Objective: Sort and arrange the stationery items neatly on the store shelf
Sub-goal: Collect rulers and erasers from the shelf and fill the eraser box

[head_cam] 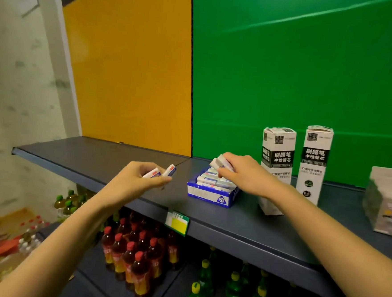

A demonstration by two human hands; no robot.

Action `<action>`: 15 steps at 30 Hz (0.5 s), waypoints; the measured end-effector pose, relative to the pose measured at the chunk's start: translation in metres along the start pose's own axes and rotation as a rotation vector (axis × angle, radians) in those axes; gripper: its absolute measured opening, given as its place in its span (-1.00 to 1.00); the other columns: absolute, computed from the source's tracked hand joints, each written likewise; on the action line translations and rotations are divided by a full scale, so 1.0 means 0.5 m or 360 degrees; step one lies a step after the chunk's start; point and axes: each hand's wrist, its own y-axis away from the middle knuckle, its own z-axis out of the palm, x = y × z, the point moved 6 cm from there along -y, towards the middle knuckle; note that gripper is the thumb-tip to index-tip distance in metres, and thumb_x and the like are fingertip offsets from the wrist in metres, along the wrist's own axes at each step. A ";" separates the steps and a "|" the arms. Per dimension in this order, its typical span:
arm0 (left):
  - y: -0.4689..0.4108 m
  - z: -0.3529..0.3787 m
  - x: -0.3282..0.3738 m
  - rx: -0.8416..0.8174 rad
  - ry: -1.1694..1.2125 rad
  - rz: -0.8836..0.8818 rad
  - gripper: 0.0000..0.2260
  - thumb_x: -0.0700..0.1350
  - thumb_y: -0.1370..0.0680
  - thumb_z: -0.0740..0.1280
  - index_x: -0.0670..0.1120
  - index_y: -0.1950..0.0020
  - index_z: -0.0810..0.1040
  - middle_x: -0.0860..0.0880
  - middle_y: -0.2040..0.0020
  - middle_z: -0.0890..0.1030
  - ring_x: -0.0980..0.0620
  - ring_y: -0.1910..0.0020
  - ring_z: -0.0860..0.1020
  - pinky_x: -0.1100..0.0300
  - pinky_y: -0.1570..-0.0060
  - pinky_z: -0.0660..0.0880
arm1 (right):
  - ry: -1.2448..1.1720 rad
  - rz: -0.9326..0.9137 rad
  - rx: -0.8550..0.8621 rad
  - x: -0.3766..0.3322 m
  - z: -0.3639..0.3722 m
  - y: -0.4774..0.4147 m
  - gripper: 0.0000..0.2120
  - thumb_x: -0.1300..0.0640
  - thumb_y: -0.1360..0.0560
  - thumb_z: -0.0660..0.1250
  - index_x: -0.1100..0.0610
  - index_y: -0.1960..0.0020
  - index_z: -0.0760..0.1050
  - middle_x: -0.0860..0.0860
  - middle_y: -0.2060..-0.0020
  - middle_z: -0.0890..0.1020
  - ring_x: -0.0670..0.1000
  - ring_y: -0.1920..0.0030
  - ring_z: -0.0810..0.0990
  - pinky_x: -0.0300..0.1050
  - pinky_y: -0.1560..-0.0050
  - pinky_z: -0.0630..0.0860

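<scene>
- Erasers, white in blue-printed sleeves, lie packed in rows in a blue-and-white display box, which stands near the front edge of the shelf.
- The left hand, left of the box and over the shelf, curls its fingers round two erasers with red-and-blue sleeves.
- The right hand pinches white erasers just above the box's back rows; the blur hides how many.
- Two tall white refill boxes stand upright just right of the display box, and a wrapped stack sits further right.
- The shelf is dark grey with a green price tag on its lip, backed by a yellow panel and a green panel.
- Below stand red-capped bottles and green bottles.
</scene>
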 end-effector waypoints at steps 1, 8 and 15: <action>-0.020 0.002 -0.001 0.0008 0.0012 0.0034 -0.83 0.00 -0.43 0.41 -0.11 0.18 0.63 0.03 0.37 0.56 0.12 0.39 0.39 0.19 0.32 0.27 | 0.0028 0.0017 -0.0022 0.002 0.005 -0.008 -0.86 0.01 -0.56 0.16 0.07 0.10 0.34 0.12 0.09 0.56 0.14 0.10 0.50 -0.05 0.17 0.34; -0.158 0.057 -0.015 -0.0167 -0.0129 0.0270 -0.84 -0.03 -0.35 0.49 -0.05 0.15 0.63 -0.02 0.17 0.64 0.08 0.23 0.51 0.19 0.25 0.40 | 0.0248 0.0108 0.0091 0.017 0.018 -0.034 -0.86 -0.03 -0.54 0.20 -0.03 0.16 0.31 0.07 0.16 0.55 0.05 0.19 0.44 -0.08 0.17 0.36; -0.254 0.124 -0.026 -0.0531 -0.0172 0.0532 -0.84 -0.08 -0.36 0.48 -0.08 0.10 0.65 0.00 0.11 0.66 0.19 0.20 0.57 0.37 0.25 0.48 | 0.0361 0.0256 0.0280 0.028 0.023 -0.037 -0.81 -0.07 -0.51 0.24 0.01 0.00 0.52 0.01 0.13 0.65 -0.06 0.25 0.45 -0.14 0.25 0.36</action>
